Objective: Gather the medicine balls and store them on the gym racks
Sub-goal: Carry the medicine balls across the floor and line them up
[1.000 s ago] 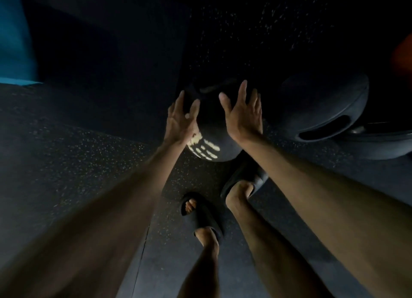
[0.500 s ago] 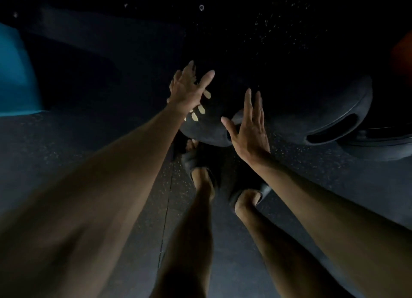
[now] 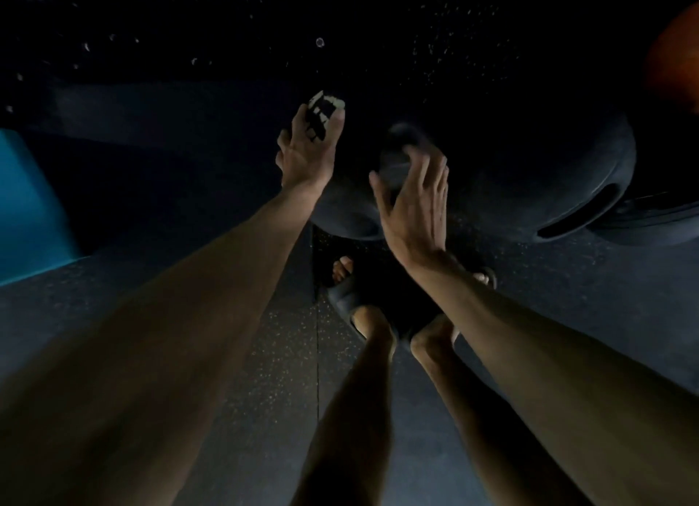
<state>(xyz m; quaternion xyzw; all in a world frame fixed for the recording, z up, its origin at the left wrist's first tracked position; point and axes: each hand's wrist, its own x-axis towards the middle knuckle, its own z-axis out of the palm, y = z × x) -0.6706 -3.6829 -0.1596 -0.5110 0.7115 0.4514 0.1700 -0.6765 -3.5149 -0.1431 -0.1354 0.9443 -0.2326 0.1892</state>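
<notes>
At the left edge of the frame stands a teal object on the dark speckled floor; it sits lower in the frame than half a second ago.

The left hand lies above the centre, flat on the left side of the medicine ball, with its fingers stretched out and pointing to the top of the frame. It is almost at the same place as before. The white print of the ball now shows at the tips of these fingers and partly between them. Half a second ago it was under the hand, and one second ago it was low on the ball near the wrist, so the ball has turned away from the person.

The ball is dark and sits on the floor at the centre, between the two hands. Below it are the two feet in dark sandals, now side by side, while before one foot was ahead of the other.

The right hand is at the right side of the ball, a little higher than before. Its fingers are spread and lightly bent; they are blurred, so I cannot tell if they touch the ball.

To the right lie dark weight plates, just beside the ball, as before. At the upper right edge shows an orange round thing.
</notes>
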